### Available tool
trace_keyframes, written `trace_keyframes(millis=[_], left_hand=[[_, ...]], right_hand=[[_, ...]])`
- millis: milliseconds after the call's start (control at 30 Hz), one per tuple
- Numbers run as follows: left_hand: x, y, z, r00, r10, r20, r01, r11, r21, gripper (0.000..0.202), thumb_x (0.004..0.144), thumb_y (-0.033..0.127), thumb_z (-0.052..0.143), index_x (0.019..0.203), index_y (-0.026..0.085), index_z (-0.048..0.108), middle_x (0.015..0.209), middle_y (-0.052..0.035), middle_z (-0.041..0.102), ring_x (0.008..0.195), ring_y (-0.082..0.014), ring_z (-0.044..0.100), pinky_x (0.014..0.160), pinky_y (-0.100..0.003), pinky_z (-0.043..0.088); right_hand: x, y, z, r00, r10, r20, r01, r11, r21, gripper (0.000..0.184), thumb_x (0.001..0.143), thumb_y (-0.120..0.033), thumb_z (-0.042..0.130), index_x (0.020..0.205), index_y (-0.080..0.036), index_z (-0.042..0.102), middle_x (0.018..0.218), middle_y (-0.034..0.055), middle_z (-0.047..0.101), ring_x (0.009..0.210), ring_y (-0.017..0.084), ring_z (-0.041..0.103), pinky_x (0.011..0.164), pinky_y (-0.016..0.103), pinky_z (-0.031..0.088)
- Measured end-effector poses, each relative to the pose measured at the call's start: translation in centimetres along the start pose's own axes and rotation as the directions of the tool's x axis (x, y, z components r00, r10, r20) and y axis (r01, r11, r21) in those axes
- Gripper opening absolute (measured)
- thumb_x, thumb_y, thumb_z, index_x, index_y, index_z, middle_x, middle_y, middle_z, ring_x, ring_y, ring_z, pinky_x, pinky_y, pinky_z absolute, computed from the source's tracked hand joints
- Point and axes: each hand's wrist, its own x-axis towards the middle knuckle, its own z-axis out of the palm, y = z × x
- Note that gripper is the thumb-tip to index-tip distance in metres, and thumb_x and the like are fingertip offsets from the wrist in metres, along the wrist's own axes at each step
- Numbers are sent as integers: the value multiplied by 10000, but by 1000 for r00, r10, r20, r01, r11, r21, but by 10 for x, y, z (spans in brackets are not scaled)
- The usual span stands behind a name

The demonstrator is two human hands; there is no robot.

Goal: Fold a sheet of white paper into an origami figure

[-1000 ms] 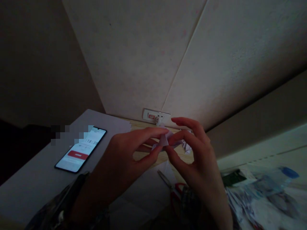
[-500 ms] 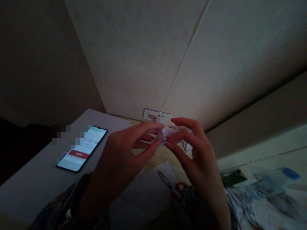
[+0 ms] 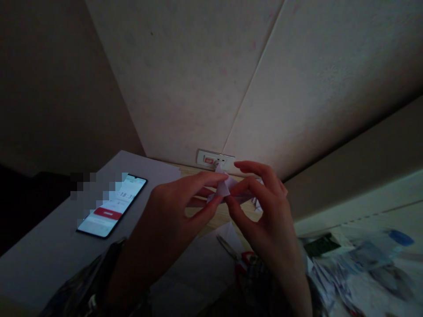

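A small piece of folded white paper is held up between my two hands, a pointed tip rising at its top. My left hand grips its left side between thumb and fingers. On the other side, my right hand pinches the paper's lower right part with thumb and index finger, its other fingers raised. Beneath the hands lie scissors with red handles, partly covered by my right sleeve. They rest on a white paper sheet. Part of the folded paper is hidden behind my fingers.
A phone showing a running timer lies on white paper at the left. Behind the hands is a wall socket. More folded paper sits behind my right hand. Paper scraps and a clear bottle with a blue cap lie lower right.
My right thumb and index finger have closed into a tighter pinch on the folded paper. The paper has turned slightly. My left hand keeps its grip, nearly in place.
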Motion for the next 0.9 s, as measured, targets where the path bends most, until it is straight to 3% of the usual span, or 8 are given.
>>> trace_keyframes(millis=[267,533,800,900], left_hand=[[-1,1,-1,1000,3,-1,-3,998,-59,275,826,136,691,1053,292,689,1011,89,777,805,-71,744,740,-93,570],[-1,2,-1,999,21,-49,-21,1000,13,246,837,132,690,1005,311,672,982,110,772,774,-75,741,728,-112,577],[-4,5,3,992,102,-77,-85,976,199,180,897,184,649,1016,319,651,1052,72,776,875,-172,750,851,-286,592],[-6,7,3,987,136,-86,-111,963,245,179,898,192,653,1005,335,660,1039,78,784,883,-186,754,857,-300,589]], right_hand=[[0,-4,6,999,35,-41,-32,997,75,152,771,-97,598,707,-209,517,1169,109,648,1097,299,619,925,575,377],[-2,5,-4,999,4,50,-12,987,163,84,868,-175,667,818,-237,640,1232,64,603,1195,278,566,993,553,382],[-2,-1,-2,999,43,-11,-42,992,119,150,853,-148,671,736,-232,627,1224,62,627,1178,278,578,990,550,379],[-4,-2,0,995,59,-76,-50,991,122,149,842,-156,698,738,-245,640,1235,55,625,1203,277,560,1011,548,371]])
